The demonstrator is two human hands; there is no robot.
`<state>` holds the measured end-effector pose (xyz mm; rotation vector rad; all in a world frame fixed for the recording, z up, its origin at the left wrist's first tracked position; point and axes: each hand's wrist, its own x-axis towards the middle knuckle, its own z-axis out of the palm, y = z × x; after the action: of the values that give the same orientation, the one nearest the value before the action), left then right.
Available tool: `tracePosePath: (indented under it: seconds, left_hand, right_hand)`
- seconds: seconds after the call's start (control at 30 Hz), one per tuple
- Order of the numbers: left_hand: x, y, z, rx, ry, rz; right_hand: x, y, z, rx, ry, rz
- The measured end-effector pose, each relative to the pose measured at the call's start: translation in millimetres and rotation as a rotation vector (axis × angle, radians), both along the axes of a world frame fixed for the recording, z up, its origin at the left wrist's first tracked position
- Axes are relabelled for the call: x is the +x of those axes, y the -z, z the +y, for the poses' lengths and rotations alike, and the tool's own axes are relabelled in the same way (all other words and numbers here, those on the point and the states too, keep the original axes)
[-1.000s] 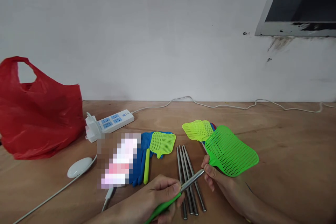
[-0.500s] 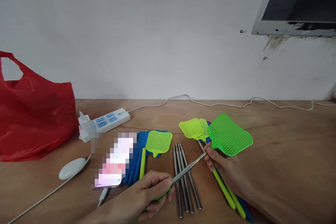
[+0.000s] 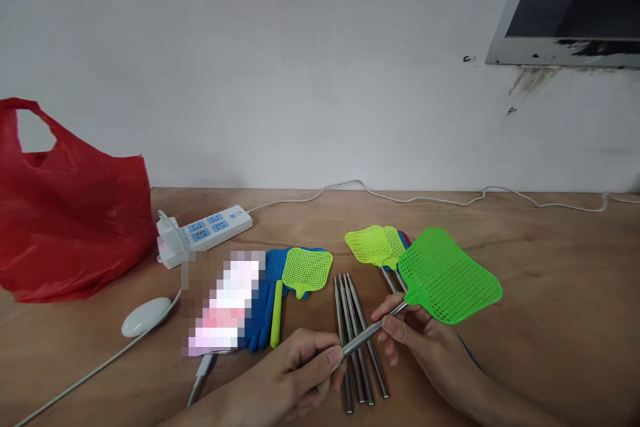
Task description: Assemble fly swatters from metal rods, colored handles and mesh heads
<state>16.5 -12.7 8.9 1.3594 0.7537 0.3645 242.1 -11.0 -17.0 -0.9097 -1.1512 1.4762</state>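
A fly swatter with a bright green mesh head [image 3: 447, 277] and a metal rod is held between my hands, tilted up to the right. My left hand [image 3: 310, 370] is closed around its lower end, hiding the grip. My right hand [image 3: 407, 330] pinches the rod just below the head. Several loose metal rods [image 3: 356, 347] lie side by side beneath it on the table. Behind my right hand is a group of swatters with yellow-green heads [image 3: 370, 245]. Left of the rods, a yellow-green swatter head [image 3: 306, 270] lies over blue ones, near a yellow-green handle [image 3: 276, 313] and blue handles [image 3: 257, 317].
A blurred-out phone [image 3: 225, 310] stands at the left with a cable below it. Behind it are a white power strip [image 3: 220, 230], a white oval device [image 3: 146, 317] and a red plastic bag [image 3: 75, 213]. A thin white cord [image 3: 400, 200] runs along the wall.
My right hand has drawn the green head down and closer to my left hand, so less rod shows between them. The view has shifted slightly.
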Motion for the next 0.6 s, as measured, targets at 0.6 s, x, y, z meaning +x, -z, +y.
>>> tracePosePath:
  seconds: [0.6]
  left_hand:
    - [-1.9, 1.6, 1.5, -0.077, -0.060, -0.009]
  right_hand:
    - [-0.6, 0.4, 9.1, 0.014, 0.127, 0.076]
